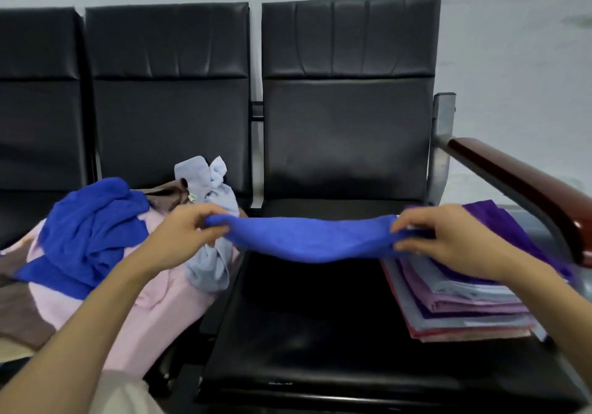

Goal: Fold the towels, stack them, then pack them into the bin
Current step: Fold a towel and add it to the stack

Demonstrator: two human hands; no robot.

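A blue towel [307, 240] hangs stretched in the air above the black seat [304, 327]. My left hand [189, 234] pinches its left end and my right hand [445, 237] pinches its right end. On the right side of that seat lies a stack of folded towels [455, 304] in purple, lilac, grey and pink, partly hidden by my right forearm. A heap of unfolded towels covers the seat to the left: a blue one [86, 227], a pink one [153, 304], a light blue one [211, 189] and brown ones [19, 311].
A row of black padded chairs stands against a pale wall. A red-brown armrest [525, 186] on a grey metal post borders the right seat, just beyond the stack. No bin is in view.
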